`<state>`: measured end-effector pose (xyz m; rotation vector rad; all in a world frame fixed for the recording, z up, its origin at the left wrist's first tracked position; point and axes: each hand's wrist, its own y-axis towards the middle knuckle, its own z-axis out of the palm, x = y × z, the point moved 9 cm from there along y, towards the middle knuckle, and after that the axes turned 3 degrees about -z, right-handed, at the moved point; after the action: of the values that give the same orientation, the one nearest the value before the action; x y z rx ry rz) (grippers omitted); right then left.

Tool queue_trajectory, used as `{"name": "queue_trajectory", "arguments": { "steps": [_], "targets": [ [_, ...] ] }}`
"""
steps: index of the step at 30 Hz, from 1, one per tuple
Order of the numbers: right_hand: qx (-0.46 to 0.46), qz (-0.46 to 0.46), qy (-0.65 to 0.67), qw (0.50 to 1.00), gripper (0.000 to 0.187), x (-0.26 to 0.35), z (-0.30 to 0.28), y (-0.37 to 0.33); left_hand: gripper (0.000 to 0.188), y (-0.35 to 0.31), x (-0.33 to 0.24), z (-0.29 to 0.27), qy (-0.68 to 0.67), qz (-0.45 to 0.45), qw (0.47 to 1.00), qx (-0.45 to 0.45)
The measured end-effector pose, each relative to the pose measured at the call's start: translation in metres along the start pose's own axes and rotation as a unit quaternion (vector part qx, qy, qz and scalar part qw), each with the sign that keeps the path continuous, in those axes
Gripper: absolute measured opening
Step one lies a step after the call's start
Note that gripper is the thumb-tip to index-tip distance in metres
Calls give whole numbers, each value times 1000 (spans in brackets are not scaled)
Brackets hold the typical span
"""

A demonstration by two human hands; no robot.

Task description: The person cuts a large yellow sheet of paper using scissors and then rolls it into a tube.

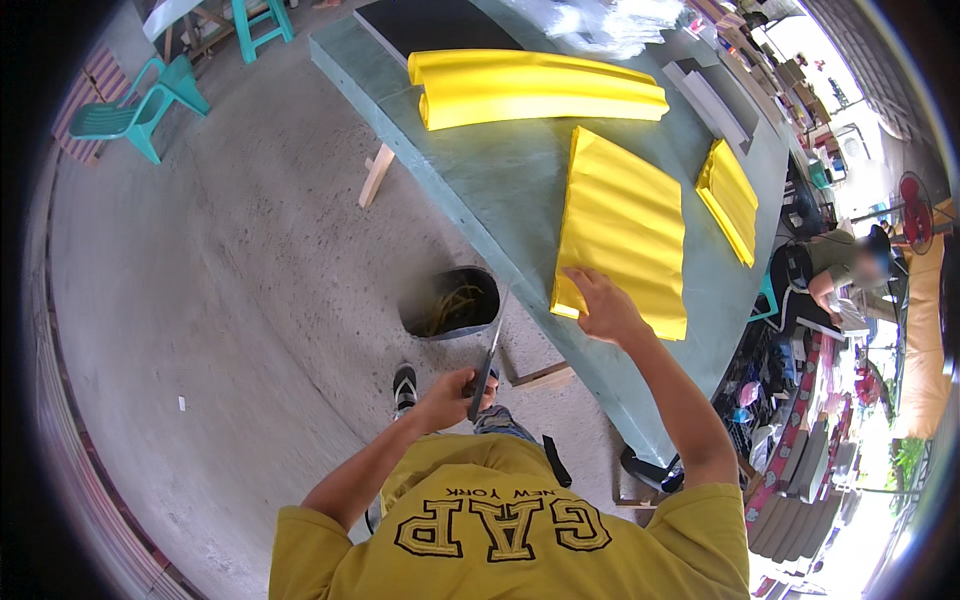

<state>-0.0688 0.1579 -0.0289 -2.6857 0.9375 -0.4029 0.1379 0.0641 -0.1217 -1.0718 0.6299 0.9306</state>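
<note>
My left hand (pixel 450 398) is closed around the dark handle of a pair of scissors (pixel 487 365), held beside the table edge. Their slim blades point up and away from me. My right hand (pixel 608 308) rests on the near left part of a folded yellow sheet (pixel 625 220), its fingers stretched out over the surface. This folded stack lies flat on the grey-green table (pixel 520 235). Beyond it is a long rolled or loosely folded yellow sheet (pixel 540 90). A smaller folded yellow piece (pixel 728 200) lies to the right.
A dark bin (pixel 465 305) with yellow scraps inside stands on the floor left of the table. Black sheet material (pixel 435 30) and clear plastic (pixel 610 25) lie at the table's far end. Green plastic chairs (pixel 140 110) stand far left. Another person (pixel 835 265) sits at the right.
</note>
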Motion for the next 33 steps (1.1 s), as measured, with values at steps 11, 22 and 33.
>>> {"name": "queue_trajectory", "arguments": {
  "steps": [11, 22, 33],
  "targets": [
    [-23, 57, 276, 959, 25, -59, -11, 7, 34, 7, -3, 50, -60, -76, 983, 155],
    [-22, 59, 192, 979, 32, -47, -18, 4, 32, 11, 5, 55, -78, -78, 979, 172],
    [-29, 56, 264, 962, 25, -52, -13, 9, 43, 16, 9, 53, -165, -56, 959, 225]
  ]
}}
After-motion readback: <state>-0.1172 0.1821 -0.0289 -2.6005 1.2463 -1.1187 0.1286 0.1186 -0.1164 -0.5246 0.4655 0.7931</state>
